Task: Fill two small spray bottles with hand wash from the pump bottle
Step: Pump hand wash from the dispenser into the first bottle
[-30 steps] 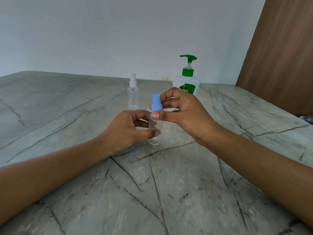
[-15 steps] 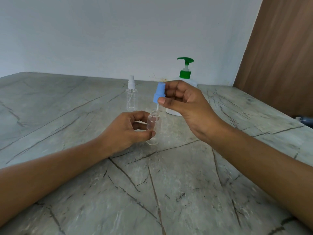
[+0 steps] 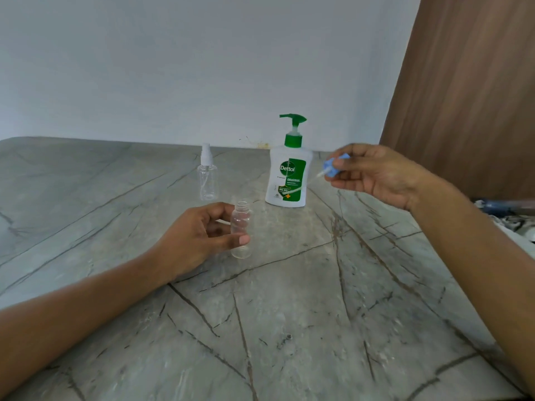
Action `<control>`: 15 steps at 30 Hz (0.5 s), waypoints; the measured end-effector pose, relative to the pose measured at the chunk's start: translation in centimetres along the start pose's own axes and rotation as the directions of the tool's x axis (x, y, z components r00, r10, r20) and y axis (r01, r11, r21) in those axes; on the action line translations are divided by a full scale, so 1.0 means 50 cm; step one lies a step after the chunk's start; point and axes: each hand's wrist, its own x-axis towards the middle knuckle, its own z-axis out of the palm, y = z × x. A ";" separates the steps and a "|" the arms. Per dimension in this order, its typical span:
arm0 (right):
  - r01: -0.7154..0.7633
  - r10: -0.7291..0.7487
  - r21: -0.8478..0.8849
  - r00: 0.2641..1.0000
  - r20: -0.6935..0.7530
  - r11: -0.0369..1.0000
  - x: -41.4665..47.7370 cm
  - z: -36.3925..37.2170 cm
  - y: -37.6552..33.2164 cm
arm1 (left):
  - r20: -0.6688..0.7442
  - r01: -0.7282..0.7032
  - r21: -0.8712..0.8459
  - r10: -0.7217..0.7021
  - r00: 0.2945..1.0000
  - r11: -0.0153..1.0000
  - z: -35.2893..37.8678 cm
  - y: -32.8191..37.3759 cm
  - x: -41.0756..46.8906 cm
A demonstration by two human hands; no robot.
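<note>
Left hand point(image 3: 197, 235) gripping uncapped clear bottle point(image 3: 241, 230) upright on marble table point(image 3: 289, 328), right hand point(image 3: 373, 175) pinching blue spray cap point(image 3: 331, 169) raised beside pump bottle point(image 3: 289, 175), second spray bottle point(image 3: 207, 176) capped behind.

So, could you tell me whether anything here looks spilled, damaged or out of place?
Nothing stands out: the pump bottle, capped spray bottle and open bottle all stand upright, no spill; the right hand holds the blue spray top.

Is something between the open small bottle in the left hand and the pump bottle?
Nothing visible. Only bare countertop lies between the uncapped bottle, gripped by the left hand, and the Dettol pump bottle. The right hand holds the blue spray cap aside, to the right.
</note>
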 end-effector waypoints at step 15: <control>-0.046 0.000 -0.588 0.997 -0.078 0.807 -0.027 -0.136 0.166 | 0.021 -0.023 -0.030 0.023 1.000 0.999 -0.001 -0.010 0.003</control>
